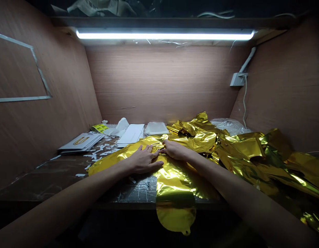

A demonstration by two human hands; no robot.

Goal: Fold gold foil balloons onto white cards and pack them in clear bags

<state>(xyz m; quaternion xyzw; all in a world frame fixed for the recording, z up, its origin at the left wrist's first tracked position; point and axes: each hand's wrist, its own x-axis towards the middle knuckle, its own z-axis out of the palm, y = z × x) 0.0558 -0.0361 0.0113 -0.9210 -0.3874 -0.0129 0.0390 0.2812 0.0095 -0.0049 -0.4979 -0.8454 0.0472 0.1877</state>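
Observation:
A flat, uninflated gold foil balloon (173, 179) lies under both hands. One rounded end with a small holed tab hangs over the table's front edge, and another arm of it stretches to the left. My left hand (144, 160) rests flat on the foil, fingers spread. Close beside it, my right hand (173, 150) has its fingers bent and drawn together at the balloon's middle, apparently pinching the foil; the fingertips are partly hidden.
More crumpled gold foil (242, 148) is heaped on the right, with clear plastic bags (229, 125) behind. White cards (82, 142), one showing a gold U, lie at left near white paper (131, 134), a translucent tray (156, 128) and paper scraps. Wooden panels enclose the table.

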